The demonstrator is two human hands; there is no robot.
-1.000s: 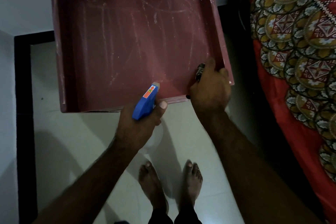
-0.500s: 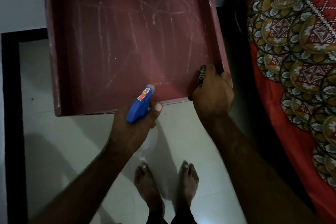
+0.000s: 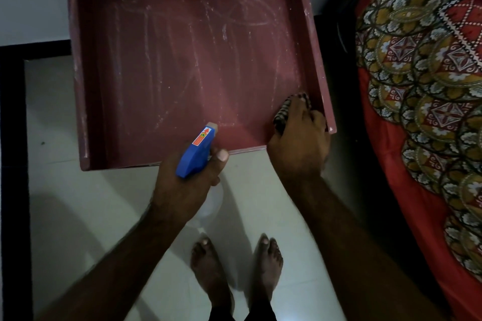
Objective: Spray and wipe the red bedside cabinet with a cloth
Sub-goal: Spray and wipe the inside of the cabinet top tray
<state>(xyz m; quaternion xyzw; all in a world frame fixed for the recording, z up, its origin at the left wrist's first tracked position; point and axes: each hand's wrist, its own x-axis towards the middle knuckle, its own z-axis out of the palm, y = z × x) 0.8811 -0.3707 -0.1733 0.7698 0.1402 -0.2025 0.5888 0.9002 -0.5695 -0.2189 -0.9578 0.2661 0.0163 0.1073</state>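
Compared with half a second before, the right hand had slid a little deeper along the right rim of the red bedside cabinet, and more of the dark striped cloth showed beyond and beside the fingers. That hand lay palm-down in the near right corner of the recessed top, its fingers curled over the bunched cloth and pressing it to the surface, with cloth poking out past the fingertips and along the thumb side. The left hand gripped a spray bottle at the near edge of the cabinet, fingers wrapped round the neck and the thumb laid beside the blue head, whose nozzle pointed over the top. The bottle's clear body hung below the hand. Pale streaks crossed the cabinet's surface. Two bare feet stood on the light tiled floor, and a patterned red bedspread lay to the right.
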